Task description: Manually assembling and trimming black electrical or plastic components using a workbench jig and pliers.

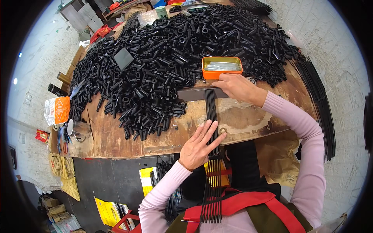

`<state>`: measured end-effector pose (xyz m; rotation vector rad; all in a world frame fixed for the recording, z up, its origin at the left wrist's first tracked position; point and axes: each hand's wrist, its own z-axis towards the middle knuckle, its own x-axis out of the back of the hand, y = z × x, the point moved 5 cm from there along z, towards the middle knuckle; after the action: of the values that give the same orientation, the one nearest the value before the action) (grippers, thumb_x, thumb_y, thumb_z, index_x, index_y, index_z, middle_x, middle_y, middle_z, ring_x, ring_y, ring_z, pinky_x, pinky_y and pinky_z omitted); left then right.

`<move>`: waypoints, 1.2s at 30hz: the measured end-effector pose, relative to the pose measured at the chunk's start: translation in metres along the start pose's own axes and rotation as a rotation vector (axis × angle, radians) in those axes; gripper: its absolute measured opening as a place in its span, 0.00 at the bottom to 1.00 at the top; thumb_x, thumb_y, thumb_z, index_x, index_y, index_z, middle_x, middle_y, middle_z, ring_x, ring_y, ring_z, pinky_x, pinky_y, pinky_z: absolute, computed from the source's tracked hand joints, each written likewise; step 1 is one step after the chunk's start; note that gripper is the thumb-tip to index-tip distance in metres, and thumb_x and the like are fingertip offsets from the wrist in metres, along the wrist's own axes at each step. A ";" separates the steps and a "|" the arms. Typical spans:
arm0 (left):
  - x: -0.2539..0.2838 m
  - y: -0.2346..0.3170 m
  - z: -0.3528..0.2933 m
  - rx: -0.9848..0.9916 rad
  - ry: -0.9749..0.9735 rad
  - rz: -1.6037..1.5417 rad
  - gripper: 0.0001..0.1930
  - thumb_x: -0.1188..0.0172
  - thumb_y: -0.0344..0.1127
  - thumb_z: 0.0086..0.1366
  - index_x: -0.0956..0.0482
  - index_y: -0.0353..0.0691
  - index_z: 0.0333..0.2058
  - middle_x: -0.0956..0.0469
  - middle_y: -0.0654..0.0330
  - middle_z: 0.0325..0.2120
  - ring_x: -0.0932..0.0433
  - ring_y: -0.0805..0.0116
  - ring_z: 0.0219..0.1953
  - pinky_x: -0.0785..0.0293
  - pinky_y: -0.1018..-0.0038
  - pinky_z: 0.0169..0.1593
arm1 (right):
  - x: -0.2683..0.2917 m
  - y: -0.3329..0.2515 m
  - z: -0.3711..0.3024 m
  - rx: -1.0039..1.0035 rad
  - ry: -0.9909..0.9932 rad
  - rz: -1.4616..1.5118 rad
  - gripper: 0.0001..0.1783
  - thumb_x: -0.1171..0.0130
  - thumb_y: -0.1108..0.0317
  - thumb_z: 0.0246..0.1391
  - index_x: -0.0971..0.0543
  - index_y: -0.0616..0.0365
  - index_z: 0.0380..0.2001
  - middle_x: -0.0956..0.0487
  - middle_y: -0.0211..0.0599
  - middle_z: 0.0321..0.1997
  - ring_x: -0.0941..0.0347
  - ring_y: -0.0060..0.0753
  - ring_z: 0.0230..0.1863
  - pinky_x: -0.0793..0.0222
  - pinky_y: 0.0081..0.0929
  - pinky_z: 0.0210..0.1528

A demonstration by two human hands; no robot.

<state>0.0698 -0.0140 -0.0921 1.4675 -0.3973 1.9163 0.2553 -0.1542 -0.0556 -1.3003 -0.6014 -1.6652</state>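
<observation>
A bundle of thin black rods (212,155), laid side by side in a flat row, runs lengthwise away from the person: its near ends hang over the lap by the red apron strap (248,202), and its far ends reach a dark flat bar (200,94) lying crosswise on the worn wooden table (116,136). The long axis runs near to far, almost straight up the view. The left hand (200,144) lies open and flat with fingers spread, palm down on the rods at the table's near edge, pressing rather than gripping. Further on, the right hand (237,87) rests on the far ends of the rods where they meet the bar, fingers curled downward; whether it pinches anything cannot be told. Just beyond that hand sits a rectangular orange tray (206,73) holding thin pale metal pieces. Behind and to the left spreads a large heap of short black plastic tubes (171,50), covering most of the table's far half. More long black rods (318,101) curve along the table's right edge
</observation>
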 end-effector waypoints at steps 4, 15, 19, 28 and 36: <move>0.001 0.000 0.000 -0.001 -0.001 -0.012 0.41 0.42 0.22 0.47 0.34 0.51 0.64 0.42 0.49 0.68 0.43 0.50 0.70 0.46 0.60 0.71 | -0.003 0.008 0.000 -0.020 0.031 0.026 0.12 0.42 0.76 0.52 0.20 0.61 0.41 0.24 0.41 0.34 0.24 0.45 0.38 0.28 0.39 0.42; 0.002 -0.001 0.000 0.039 0.031 -0.070 0.42 0.44 0.20 0.45 0.31 0.55 0.63 0.40 0.51 0.67 0.41 0.52 0.69 0.44 0.58 0.70 | 0.006 0.009 0.005 -0.144 -0.030 0.081 0.09 0.43 0.72 0.56 0.20 0.60 0.40 0.20 0.41 0.35 0.23 0.46 0.41 0.28 0.40 0.46; 0.000 0.001 -0.003 0.030 0.039 -0.076 0.43 0.44 0.20 0.45 0.33 0.56 0.65 0.41 0.50 0.68 0.42 0.51 0.70 0.46 0.57 0.71 | 0.008 0.010 0.002 -0.130 -0.046 0.011 0.10 0.43 0.70 0.57 0.19 0.59 0.41 0.20 0.42 0.35 0.23 0.46 0.43 0.28 0.40 0.49; 0.051 -0.013 -0.018 0.315 -0.223 -0.040 0.49 0.28 0.34 0.50 0.44 0.56 0.69 0.52 0.47 0.71 0.55 0.41 0.73 0.54 0.46 0.71 | 0.081 -0.059 -0.036 0.030 -0.244 0.436 0.37 0.32 0.62 0.49 0.31 0.55 0.62 0.25 0.43 0.57 0.29 0.45 0.58 0.35 0.39 0.61; -0.011 -0.067 0.072 -0.057 0.136 -0.376 0.12 0.45 0.33 0.69 0.23 0.38 0.49 0.36 0.52 0.65 0.43 0.54 0.70 0.50 0.63 0.72 | -0.014 -0.160 -0.098 -0.146 -0.249 0.993 0.17 0.45 0.62 0.64 0.21 0.58 0.52 0.19 0.42 0.52 0.21 0.35 0.50 0.28 0.29 0.53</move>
<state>0.1682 -0.0130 -0.0902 1.2627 -0.1017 1.6749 0.0682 -0.1531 -0.0764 -1.5582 0.0717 -0.7384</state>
